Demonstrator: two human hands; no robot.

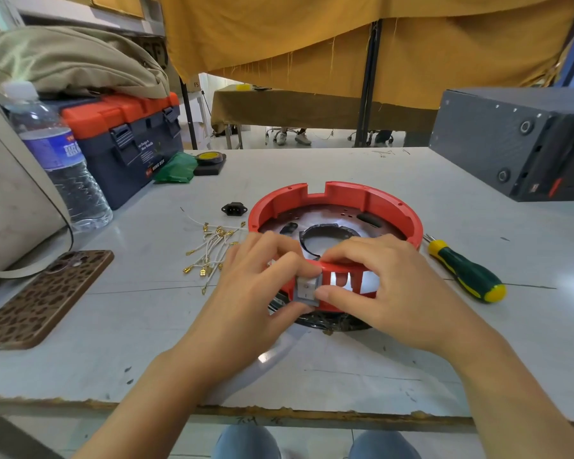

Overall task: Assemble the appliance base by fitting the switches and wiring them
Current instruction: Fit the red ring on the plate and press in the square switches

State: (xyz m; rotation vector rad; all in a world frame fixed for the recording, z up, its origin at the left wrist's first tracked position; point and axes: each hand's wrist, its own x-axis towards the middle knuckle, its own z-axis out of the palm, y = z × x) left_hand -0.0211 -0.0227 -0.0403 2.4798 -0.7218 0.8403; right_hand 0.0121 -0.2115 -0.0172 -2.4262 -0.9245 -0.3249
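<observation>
At the centre of the frame, the red appliance base (335, 223) sits on the table (345, 366), its near wall facing the camera. The left hand (256, 286) and right hand (375, 279) both pinch a pale switch (307, 289) into a rectangular cutout there, so the switch-fitting step appears under way. Next, it likely needs firm, even pressure until it seats. The wires (212, 250) wait just left of the base. On the toolbox (126, 140), upper left, only "WING BOX" reads; the bottle (57, 154) label is illegible.
</observation>
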